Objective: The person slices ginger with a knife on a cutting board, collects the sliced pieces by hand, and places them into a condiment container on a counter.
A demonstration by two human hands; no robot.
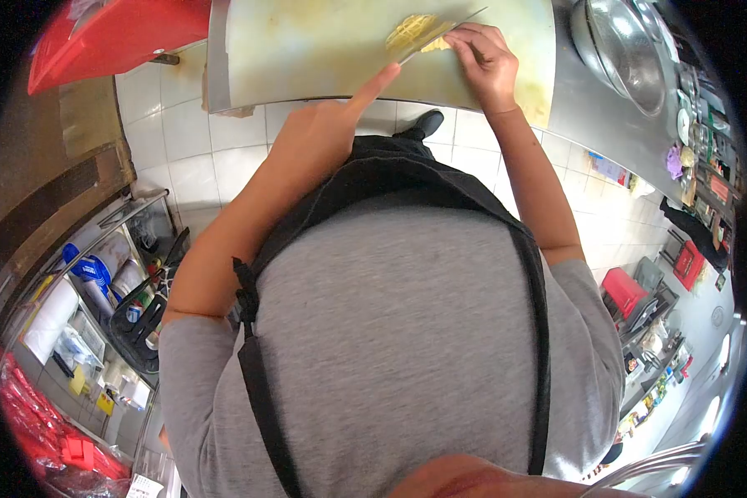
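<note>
My left hand is closed around the handle of a knife, with the index finger stretched forward along it. The blade slants up and to the right across a flat yellow piece of food with lines across its surface; its exact kind is unclear. My right hand has its fingertips bent and pressed on the food just right of the blade. Under both lies a large, pale, stained cutting board.
Metal bowls stand on the steel counter to the right. A red container is at the upper left. Lower left, a shelf holds rolls and packages, with red plastic bags beside it. The floor has white tiles.
</note>
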